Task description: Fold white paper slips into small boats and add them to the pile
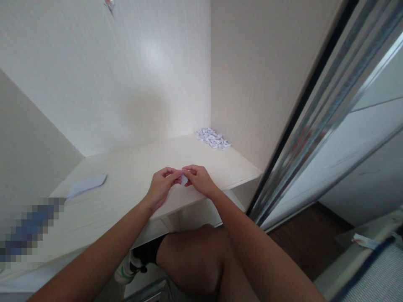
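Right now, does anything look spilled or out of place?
Nothing stands out: the paper heap sits in the shelf's back right corner, the white stack lies flat, and left hand and right hand pinch a paper piece. The pixelated patch can't be judged.

The left arm comes from the lower left of the frame, the right arm from the lower right. Near the centre, the left hand and the right hand meet, their fingers bent and pinching. One bent leg shows at bottom centre.
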The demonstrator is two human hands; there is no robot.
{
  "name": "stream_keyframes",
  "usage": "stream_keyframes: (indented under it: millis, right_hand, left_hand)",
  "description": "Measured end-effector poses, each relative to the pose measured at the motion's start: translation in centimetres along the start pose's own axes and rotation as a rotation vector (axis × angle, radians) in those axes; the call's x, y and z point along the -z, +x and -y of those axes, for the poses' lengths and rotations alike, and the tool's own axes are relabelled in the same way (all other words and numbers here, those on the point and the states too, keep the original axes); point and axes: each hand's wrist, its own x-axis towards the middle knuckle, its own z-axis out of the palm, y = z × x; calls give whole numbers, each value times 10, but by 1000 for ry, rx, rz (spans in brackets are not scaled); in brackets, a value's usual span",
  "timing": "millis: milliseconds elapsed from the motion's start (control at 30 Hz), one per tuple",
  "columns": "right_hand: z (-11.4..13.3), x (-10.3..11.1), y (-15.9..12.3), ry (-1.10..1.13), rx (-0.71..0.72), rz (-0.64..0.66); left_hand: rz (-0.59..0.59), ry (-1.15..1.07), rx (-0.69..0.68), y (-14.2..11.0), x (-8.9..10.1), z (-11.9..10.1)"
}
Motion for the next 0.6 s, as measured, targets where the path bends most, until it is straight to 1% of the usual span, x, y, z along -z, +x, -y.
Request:
stream_keyframes:
  millis: [167,367,467,533,600]
  right_hand:
    - [3,-5,-6,-213,54,-16]
    - [13,-16,-15,-475,131,-44]
    - [15,-19,-18,-550,129,-54]
    - [14,-19,-18,-573,106,-67]
    - [12,-19,-18,-577,71,-84]
  left_hand:
    - [3,9,103,1,11,-4]
    - [8,53,204,1,20,-12]
    - [51,100,240,2,22,-18]
    - [76,149,254,2,24,-21]
    - [77,209,256,4,26,-21]
